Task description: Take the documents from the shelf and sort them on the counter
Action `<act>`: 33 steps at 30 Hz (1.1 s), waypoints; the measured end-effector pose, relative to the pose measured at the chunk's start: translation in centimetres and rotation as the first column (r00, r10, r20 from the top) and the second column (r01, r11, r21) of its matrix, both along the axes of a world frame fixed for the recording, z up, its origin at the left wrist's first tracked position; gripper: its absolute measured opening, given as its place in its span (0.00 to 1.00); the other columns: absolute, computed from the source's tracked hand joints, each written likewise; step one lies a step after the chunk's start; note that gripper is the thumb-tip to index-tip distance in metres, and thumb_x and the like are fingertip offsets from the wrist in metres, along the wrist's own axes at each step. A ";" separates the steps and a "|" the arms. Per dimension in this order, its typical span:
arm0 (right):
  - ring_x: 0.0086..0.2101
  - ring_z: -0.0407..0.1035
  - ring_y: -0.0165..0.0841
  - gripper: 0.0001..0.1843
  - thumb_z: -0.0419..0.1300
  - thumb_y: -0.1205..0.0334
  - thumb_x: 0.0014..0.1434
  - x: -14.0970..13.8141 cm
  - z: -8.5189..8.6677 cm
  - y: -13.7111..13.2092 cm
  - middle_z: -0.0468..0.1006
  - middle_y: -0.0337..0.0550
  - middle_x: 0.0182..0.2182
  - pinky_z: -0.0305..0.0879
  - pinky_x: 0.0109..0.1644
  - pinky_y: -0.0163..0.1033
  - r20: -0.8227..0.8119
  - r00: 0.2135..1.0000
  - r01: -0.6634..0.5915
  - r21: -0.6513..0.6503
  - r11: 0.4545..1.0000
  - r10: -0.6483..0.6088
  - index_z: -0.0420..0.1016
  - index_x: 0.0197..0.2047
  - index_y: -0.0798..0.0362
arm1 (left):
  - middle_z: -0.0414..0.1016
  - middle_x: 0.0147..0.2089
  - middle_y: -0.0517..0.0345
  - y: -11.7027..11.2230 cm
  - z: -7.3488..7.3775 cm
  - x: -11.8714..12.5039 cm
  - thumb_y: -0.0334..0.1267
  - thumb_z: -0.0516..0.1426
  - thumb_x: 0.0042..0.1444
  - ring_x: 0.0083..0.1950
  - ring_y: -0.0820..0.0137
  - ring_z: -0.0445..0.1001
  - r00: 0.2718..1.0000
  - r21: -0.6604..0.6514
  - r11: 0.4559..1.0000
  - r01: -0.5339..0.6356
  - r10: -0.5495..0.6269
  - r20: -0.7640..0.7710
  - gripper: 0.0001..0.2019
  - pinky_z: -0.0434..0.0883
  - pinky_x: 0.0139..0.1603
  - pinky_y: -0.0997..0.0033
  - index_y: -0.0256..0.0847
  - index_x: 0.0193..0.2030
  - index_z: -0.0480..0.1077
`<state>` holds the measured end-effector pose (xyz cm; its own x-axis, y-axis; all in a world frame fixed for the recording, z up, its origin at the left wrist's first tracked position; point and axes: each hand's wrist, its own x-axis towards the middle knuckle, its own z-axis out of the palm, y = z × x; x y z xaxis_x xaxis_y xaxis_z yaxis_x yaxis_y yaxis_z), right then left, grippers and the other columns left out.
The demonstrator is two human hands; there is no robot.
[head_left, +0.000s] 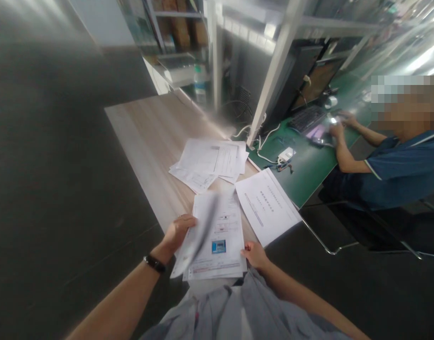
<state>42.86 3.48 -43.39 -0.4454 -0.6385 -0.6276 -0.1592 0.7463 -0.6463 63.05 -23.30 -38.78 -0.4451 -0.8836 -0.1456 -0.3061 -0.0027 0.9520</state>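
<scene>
A stack of printed sheets lies at the near end of the wooden table, its top page bearing a small blue picture. My left hand grips the left edge of a sheet of paper, which is curled up and blurred along its free edge. At the stack's right edge, my right hand is closed, thumb and fingers pinching the paper there. Right of the stack rests a single printed page, turned at an angle. Farther back are several loose papers, overlapping one another.
The wooden table adjoins a green workbench with cables, a white adapter and a keyboard. A seated person in a blue shirt works there at right. A bottle stands beyond the table beside a metal frame post.
</scene>
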 end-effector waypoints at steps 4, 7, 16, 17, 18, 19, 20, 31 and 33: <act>0.36 0.72 0.31 0.16 0.56 0.52 0.62 -0.1 -1.0 -0.1 0.76 0.42 0.39 0.71 0.40 0.39 0.019 0.999 0.051 0.010 0.999 -0.051 0.74 0.41 0.59 | 0.75 0.41 0.54 0.7 -2.9 2.4 0.44 0.56 0.59 0.44 0.70 0.73 0.932 -0.194 0.912 0.362 -0.361 0.044 0.11 0.71 0.50 0.59 0.36 0.37 0.71; 0.34 0.72 0.30 0.13 0.58 0.56 0.62 -0.3 -1.5 0.1 0.76 0.41 0.36 0.71 0.39 0.39 0.012 0.998 0.056 0.026 0.998 -0.057 0.73 0.39 0.58 | 0.75 0.41 0.54 0.6 -5.1 3.4 0.46 0.56 0.58 0.46 0.68 0.73 0.896 -0.321 0.839 0.440 -0.435 0.092 0.13 0.69 0.52 0.57 0.36 0.35 0.72; 0.31 0.70 0.28 0.11 0.58 0.58 0.61 -0.3 -2.0 0.5 0.75 0.39 0.33 0.70 0.35 0.37 -0.007 0.999 0.041 0.048 0.998 -0.041 0.73 0.38 0.58 | 0.74 0.43 0.53 1.3 -6.9 4.5 0.45 0.54 0.61 0.47 0.68 0.72 0.889 -0.475 0.752 0.456 -0.407 0.209 0.13 0.69 0.52 0.57 0.36 0.38 0.71; 0.31 0.70 0.28 0.11 0.58 0.58 0.61 -0.3 -2.0 0.5 0.75 0.39 0.33 0.70 0.35 0.37 -0.008 0.999 0.040 0.050 0.998 -0.040 0.72 0.38 0.58 | 0.74 0.43 0.53 1.4 -6.8 4.5 0.45 0.54 0.61 0.47 0.68 0.72 0.890 -0.481 0.749 0.455 -0.402 0.216 0.13 0.69 0.52 0.57 0.36 0.38 0.71; 0.31 0.70 0.28 0.11 0.58 0.57 0.61 -0.3 -2.1 0.5 0.75 0.39 0.33 0.70 0.35 0.37 -0.010 0.999 0.041 0.050 0.998 -0.040 0.72 0.38 0.58 | 0.74 0.43 0.53 1.4 -6.8 4.5 0.45 0.54 0.61 0.47 0.68 0.72 0.891 -0.487 0.746 0.454 -0.396 0.222 0.13 0.70 0.52 0.57 0.36 0.38 0.71; 0.31 0.70 0.28 0.11 0.58 0.57 0.61 -0.3 -2.1 0.5 0.75 0.39 0.33 0.70 0.35 0.37 -0.010 0.999 0.040 0.050 0.998 -0.040 0.72 0.38 0.58 | 0.74 0.43 0.53 1.5 -6.8 4.5 0.45 0.54 0.61 0.46 0.68 0.72 0.891 -0.492 0.743 0.453 -0.392 0.228 0.13 0.70 0.51 0.57 0.36 0.38 0.71; 0.31 0.70 0.28 0.11 0.58 0.57 0.62 -0.3 -2.1 0.5 0.75 0.39 0.33 0.70 0.35 0.37 -0.010 0.999 0.040 0.049 0.998 -0.040 0.72 0.38 0.58 | 0.74 0.43 0.53 1.5 -6.7 4.4 0.45 0.54 0.61 0.46 0.68 0.73 0.892 -0.497 0.740 0.452 -0.388 0.233 0.13 0.70 0.51 0.58 0.36 0.38 0.71; 0.30 0.71 0.28 0.12 0.58 0.56 0.61 -0.3 -1.1 0.2 0.76 0.38 0.31 0.70 0.36 0.37 -0.033 0.999 0.025 0.045 0.999 -0.023 0.73 0.36 0.58 | 0.74 0.42 0.53 1.6 -7.0 4.4 0.45 0.54 0.60 0.46 0.68 0.73 0.891 -0.508 0.732 0.454 -0.369 0.264 0.13 0.70 0.51 0.57 0.36 0.39 0.71; 0.30 0.71 0.28 0.12 0.58 0.56 0.61 -0.3 -1.2 0.2 0.75 0.38 0.30 0.70 0.35 0.37 -0.034 0.999 0.028 0.044 0.999 -0.026 0.73 0.36 0.58 | 0.74 0.42 0.53 1.6 -7.0 4.4 0.45 0.54 0.60 0.46 0.68 0.73 0.890 -0.499 0.737 0.455 -0.372 0.262 0.13 0.70 0.51 0.57 0.36 0.39 0.71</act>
<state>42.59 3.71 -44.64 -0.4834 -0.5980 -0.6393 -0.1597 0.7783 -0.6073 67.47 -21.74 -45.80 -0.7974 -0.5678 0.2044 -0.2805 0.6486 0.7075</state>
